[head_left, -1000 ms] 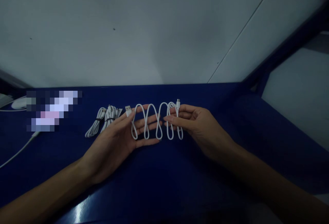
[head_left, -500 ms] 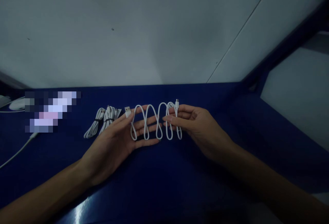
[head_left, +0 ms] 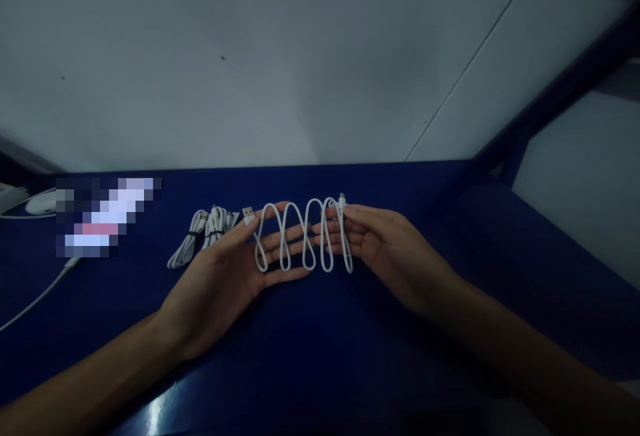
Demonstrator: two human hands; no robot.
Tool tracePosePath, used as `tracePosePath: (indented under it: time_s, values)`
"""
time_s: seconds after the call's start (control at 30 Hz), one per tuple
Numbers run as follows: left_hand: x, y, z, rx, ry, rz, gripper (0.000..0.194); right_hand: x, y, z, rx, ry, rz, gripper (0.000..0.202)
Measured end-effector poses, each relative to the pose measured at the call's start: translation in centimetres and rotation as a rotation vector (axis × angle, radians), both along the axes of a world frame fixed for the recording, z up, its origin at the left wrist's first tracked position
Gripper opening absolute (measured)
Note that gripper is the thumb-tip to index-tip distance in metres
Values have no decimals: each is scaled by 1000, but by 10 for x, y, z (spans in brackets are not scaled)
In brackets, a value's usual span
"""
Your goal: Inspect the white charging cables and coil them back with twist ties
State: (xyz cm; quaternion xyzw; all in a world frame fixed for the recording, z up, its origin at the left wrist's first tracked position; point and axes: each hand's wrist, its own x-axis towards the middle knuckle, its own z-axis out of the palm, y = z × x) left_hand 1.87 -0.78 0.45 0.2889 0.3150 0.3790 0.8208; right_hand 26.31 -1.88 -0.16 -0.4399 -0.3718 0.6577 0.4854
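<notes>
A white USB cable (head_left: 306, 267) lies in several zigzag loops across the fingers of both hands. My left hand (head_left: 220, 283), palm up, pinches the cable near its USB-A plug with the thumb, the other fingers stretched beneath the loops. At the other end my right hand (head_left: 387, 243) presses its thumb on the cable just by the small plug, fingers behind the loops. The fingertips of the two hands nearly meet behind the cable. Bundled white cables (head_left: 188, 243) with black ties lie on the blue table, just beyond my left hand.
A pixelated, bright-screened object (head_left: 113, 216) lies at the left on the blue table (head_left: 320, 356), with a white cord (head_left: 37, 299) running from it. White items stand at the far left edge. A pale wall panel (head_left: 320, 63) rises behind the table.
My right thumb has moved from the loops up to the small plug, and the right fingers now spread behind the loops. The rightmost loops have spread apart. My left hand stays nearly still.
</notes>
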Motion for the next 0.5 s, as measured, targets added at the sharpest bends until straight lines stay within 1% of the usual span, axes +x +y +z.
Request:
tracePosePath:
  time_s: [0.3, 0.5]
  values:
    - [2, 1, 0, -7, 28, 14, 46, 0, -1, -2, 0, -19, -24, 24]
    - [-1, 1, -2, -5, -13, -8, 46, 1, 0, -3, 1, -14, 5, 24]
